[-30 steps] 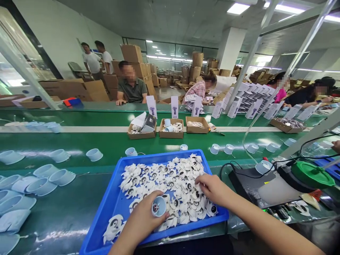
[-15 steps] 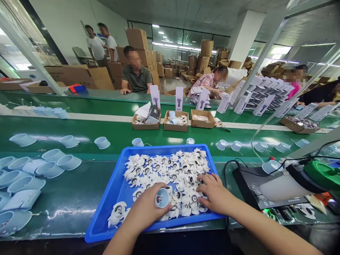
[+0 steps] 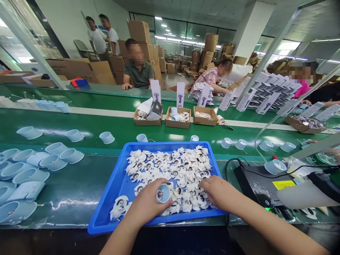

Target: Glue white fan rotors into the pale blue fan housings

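Observation:
My left hand holds a pale blue plastic cup over the near part of a blue plastic tray, with the cup's open end facing up and a small dark part inside. The tray is heaped with white moulded parts, each with a dark round centre. My right hand rests on the near right of the heap, its fingertips among the parts. Nothing shows gripped in it.
The tray sits on a green conveyor belt, with pale blue cups to the left and beyond it. A black machine with a cup on it stands to the right. Cardboard trays, white boxes and co-workers lie farther off.
The whole view has shifted, with the tray now higher in the picture. My right hand has slid nearer the heap's front edge. My left hand still holds the cup.

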Demonstrator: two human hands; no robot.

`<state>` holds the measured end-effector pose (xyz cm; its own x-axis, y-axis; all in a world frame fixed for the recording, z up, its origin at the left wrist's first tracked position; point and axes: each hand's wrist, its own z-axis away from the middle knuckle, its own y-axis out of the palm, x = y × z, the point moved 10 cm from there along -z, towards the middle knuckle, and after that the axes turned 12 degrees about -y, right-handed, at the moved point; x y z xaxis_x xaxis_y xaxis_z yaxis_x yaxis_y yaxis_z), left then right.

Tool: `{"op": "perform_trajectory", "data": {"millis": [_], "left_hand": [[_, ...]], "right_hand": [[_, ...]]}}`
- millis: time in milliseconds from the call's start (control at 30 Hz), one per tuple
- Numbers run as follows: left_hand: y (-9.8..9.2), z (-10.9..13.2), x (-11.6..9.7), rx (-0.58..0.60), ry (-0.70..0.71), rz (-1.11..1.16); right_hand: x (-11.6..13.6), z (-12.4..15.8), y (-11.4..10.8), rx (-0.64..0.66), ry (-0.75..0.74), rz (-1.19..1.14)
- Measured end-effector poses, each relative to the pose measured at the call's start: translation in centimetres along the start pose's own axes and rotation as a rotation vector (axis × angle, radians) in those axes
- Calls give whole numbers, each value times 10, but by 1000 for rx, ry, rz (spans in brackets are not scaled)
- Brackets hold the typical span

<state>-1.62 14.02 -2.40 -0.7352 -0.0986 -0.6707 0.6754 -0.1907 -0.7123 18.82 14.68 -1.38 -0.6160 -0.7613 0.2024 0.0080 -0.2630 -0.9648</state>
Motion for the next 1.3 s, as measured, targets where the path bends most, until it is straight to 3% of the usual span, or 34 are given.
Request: {"op": "perform_trajectory", "data": {"millis": [267,367,500,533,600,667,733,867,967,1033,1200,1300], "left_hand": [[-4,0,3,-49,12,47],[-20,0,11,-183,7,144],[-44,13,17,-388,71,409],[-44,17,13,-391,100,446],[-35,25,-3,-326,146,405],[-18,35,-29,-223,211,243],[-1,47,-60,-132,331,83],[18,65,-99,-84,488,-16],[23,65,-106,-98,472,-29],[25,63,-106,-105,459,-51],[28,63,-110,-170,502,-120],[35,65,-112,-197,530,-123]], "right_hand": [[-22,-21,13,142,121,11],[-17,-22,6,126,134,11],[-2,-2,-18,-28,127,-66],[3,5,-23,-109,106,-197],[11,20,-22,-321,64,-743],[17,30,-6,-504,54,-1477],[28,32,16,-558,72,-1978],[45,30,34,-549,75,-2234],[47,31,36,-522,79,-2230],[44,34,28,-532,51,-2075],[53,36,-27,-566,-46,-826],[61,19,-34,-472,0,-479]]}}
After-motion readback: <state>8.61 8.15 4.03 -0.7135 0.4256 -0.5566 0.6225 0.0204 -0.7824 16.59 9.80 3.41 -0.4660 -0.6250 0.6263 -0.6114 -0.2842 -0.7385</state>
